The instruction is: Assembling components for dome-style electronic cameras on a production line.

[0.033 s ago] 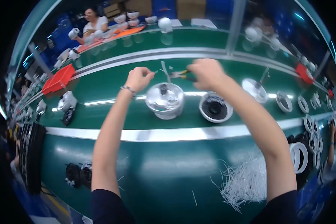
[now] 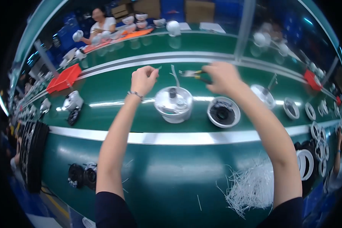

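The step in hand looks like trimming a thin white plastic tie (image 2: 174, 75) that stands up from the round silver-white metal housing (image 2: 173, 104) on the green surface (image 2: 167, 171). This housing sits near the middle of the surface, just beyond the bright metal strip (image 2: 171, 137) that crosses it from side to side.

The left hand (image 2: 143, 79) is above and to the left of the housing, its grip closed into a pinch on something small and thin near the fingertips; I cannot tell exactly what it is. The right hand (image 2: 224, 77) is above and to the right, its grip clamped on the yellow-and-black handles of small cutting pliers (image 2: 192, 73), whose metal tip points left toward the tie. The tip seems very near the tie, but whether it touches is not clear.

Just beside the housing on the right lies a round white ring part with a black inside (image 2: 223, 112). A heap of cut white tie ends (image 2: 252, 186) lies at the near right corner of the surface.

In my judgement the next move calls for a steady right hand: the tip must meet the tie low, close to the housing, while the left hand keeps it taut.
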`<action>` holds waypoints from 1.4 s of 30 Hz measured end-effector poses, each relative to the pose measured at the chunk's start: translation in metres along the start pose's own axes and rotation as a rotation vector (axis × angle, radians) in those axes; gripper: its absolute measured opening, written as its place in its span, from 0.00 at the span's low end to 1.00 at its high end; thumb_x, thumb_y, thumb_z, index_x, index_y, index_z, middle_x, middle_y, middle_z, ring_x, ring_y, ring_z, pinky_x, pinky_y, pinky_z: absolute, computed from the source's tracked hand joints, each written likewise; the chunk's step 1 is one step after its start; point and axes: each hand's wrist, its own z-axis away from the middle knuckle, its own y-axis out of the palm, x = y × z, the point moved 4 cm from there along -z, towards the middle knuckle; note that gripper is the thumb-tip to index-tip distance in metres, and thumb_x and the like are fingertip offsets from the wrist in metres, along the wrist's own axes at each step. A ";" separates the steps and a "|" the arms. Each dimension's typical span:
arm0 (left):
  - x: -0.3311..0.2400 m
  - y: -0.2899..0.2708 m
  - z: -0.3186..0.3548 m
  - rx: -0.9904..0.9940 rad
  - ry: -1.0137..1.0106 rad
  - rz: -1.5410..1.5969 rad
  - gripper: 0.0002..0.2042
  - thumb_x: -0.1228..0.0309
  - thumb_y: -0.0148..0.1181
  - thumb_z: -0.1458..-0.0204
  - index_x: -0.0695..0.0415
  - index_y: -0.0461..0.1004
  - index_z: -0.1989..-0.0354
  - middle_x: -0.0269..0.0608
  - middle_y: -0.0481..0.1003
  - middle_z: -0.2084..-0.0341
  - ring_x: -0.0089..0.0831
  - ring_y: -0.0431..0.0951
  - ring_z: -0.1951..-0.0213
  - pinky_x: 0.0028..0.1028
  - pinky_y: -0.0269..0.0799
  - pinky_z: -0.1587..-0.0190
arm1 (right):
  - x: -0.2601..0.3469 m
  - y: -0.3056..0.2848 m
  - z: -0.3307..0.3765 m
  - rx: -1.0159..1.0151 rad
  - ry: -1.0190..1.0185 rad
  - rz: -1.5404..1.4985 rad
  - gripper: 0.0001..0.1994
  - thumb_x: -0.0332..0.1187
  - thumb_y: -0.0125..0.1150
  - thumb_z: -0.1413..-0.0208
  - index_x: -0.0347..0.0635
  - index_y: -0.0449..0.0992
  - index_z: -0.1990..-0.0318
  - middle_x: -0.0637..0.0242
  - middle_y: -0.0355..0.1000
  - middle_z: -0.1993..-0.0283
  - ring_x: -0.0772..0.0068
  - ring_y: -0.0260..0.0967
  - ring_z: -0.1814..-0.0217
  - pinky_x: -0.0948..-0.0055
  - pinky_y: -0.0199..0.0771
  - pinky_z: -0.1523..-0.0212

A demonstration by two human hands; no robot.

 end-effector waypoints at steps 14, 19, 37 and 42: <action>-0.091 -0.052 0.264 0.163 0.529 -0.083 0.22 0.75 0.52 0.57 0.58 0.64 0.50 0.45 0.72 0.64 0.40 0.72 0.66 0.32 0.70 0.63 | 0.119 -0.128 0.161 -0.236 -0.165 -0.942 0.28 0.28 0.63 0.74 0.36 0.70 0.55 0.63 0.67 0.72 0.76 0.64 0.73 0.81 0.62 0.74; 0.008 -0.179 0.300 -0.241 0.200 -0.517 0.13 0.76 0.55 0.62 0.61 0.70 0.65 0.49 0.72 0.68 0.44 0.71 0.63 0.36 0.66 0.58 | 0.205 -0.058 0.213 0.089 -0.323 -0.736 0.24 0.31 0.63 0.74 0.39 0.72 0.60 0.63 0.67 0.66 0.61 0.62 0.65 0.68 0.65 0.64; 0.125 -0.277 0.304 0.155 -0.473 -0.637 0.38 0.68 0.67 0.69 0.60 0.57 0.45 0.52 0.68 0.57 0.43 0.69 0.55 0.31 0.62 0.51 | 0.261 -0.046 0.242 -0.189 -0.358 -0.827 0.24 0.40 0.61 0.64 0.44 0.66 0.56 0.55 0.55 0.45 0.50 0.47 0.39 0.40 0.44 0.44; 0.171 -0.250 0.281 -0.064 -0.209 -0.225 0.26 0.81 0.54 0.56 0.62 0.58 0.45 0.45 0.64 0.51 0.32 0.67 0.53 0.26 0.60 0.49 | 0.093 -0.116 0.313 -0.574 0.160 -0.296 0.13 0.28 0.63 0.70 0.42 0.74 0.69 0.61 0.70 0.62 0.61 0.67 0.58 0.65 0.66 0.57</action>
